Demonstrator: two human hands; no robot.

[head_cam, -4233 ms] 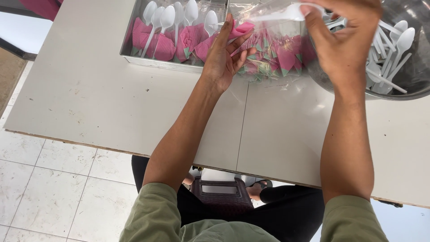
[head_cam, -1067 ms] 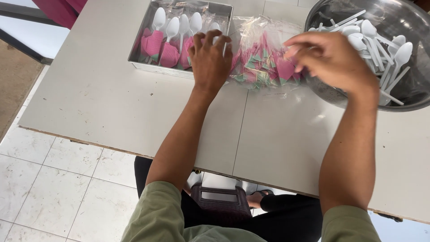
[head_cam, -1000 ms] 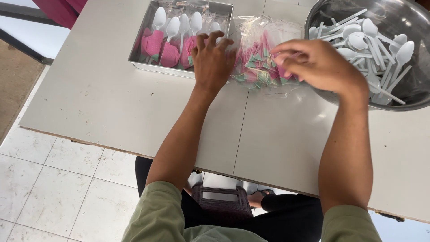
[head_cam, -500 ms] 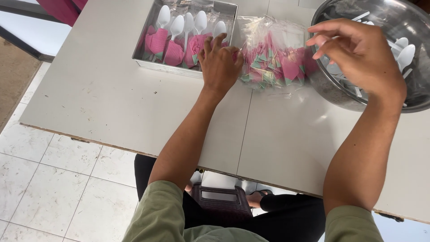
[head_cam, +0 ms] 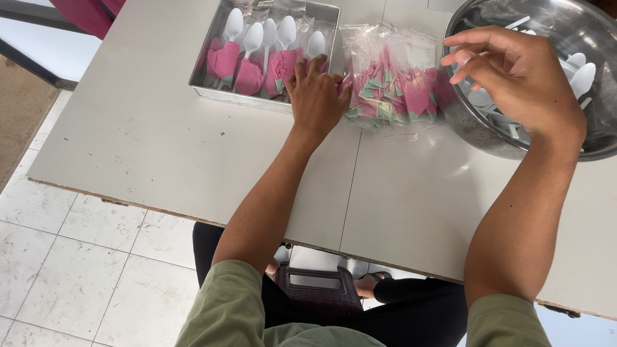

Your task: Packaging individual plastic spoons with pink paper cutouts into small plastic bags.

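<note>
Resting on white table (head_cam: 160, 148), tiled floor (head_cam: 77, 270).

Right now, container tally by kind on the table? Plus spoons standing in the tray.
Rectangular metal tray: 1
Round metal bowl: 1
Clear bag of pink folded napkins: 1
White spoons in tray: 5
Total: 8

A white table (head_cam: 160, 148) stands on a floor of pale tiles (head_cam: 77, 270). Under the table sits a dark plastic stool (head_cam: 318, 292). At the upper left, a magenta object (head_cam: 87, 13) shows beside a dark rail (head_cam: 32, 58).
</note>
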